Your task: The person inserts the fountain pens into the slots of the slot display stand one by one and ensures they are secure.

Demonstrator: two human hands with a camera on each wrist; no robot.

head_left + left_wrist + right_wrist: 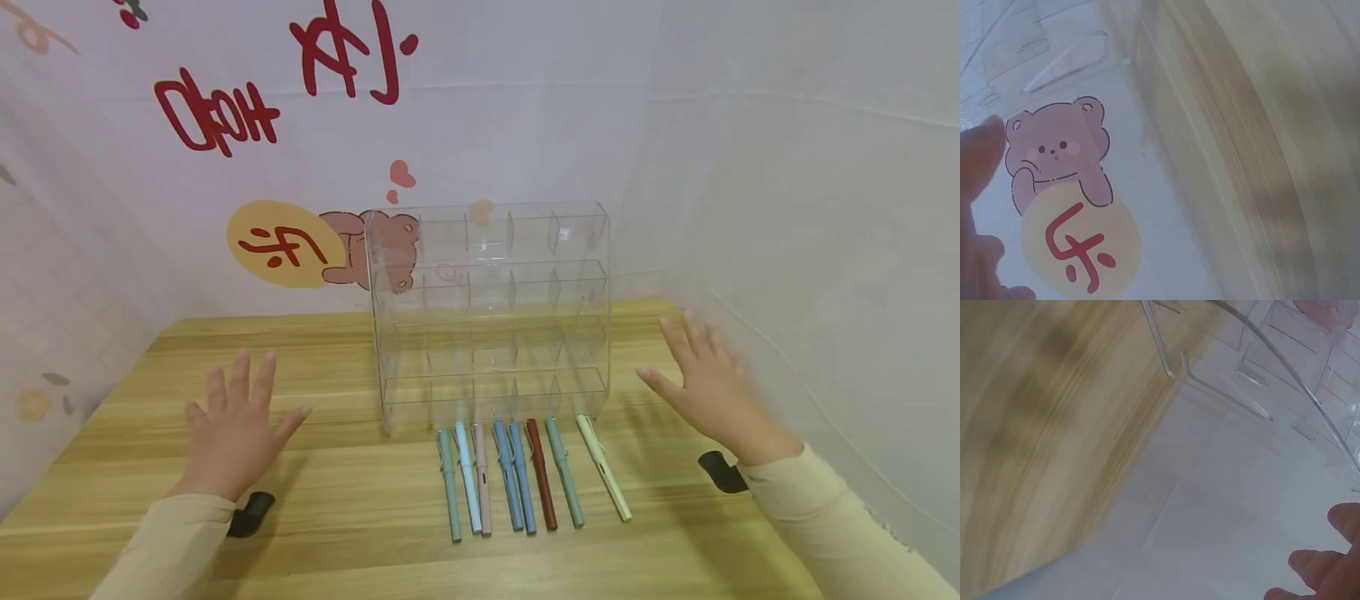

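Note:
In the head view my left hand [234, 437] hovers over the left part of the table, fingers spread and holding nothing. My right hand [712, 396], slightly blurred, is raised at the right with its fingers apart, also holding nothing. Between them stands a clear plastic rack [491, 317] with tiers of small compartments. In front of it lies a row of several pens: a green pen [449, 483], a light blue pen [468, 477], a mauve pen [482, 492], two blue pens [507, 475], a dark red pen [542, 475], another green pen [565, 471] and a pale yellow-green pen [604, 468].
The wooden table [337, 533] reaches back to a white cloth [525, 125] printed with red characters and a bear [386, 250]. Another white sheet [847, 250] hangs close by the right hand. A black strap piece [251, 514] shows beside the left wrist, another [722, 472] beside the right.

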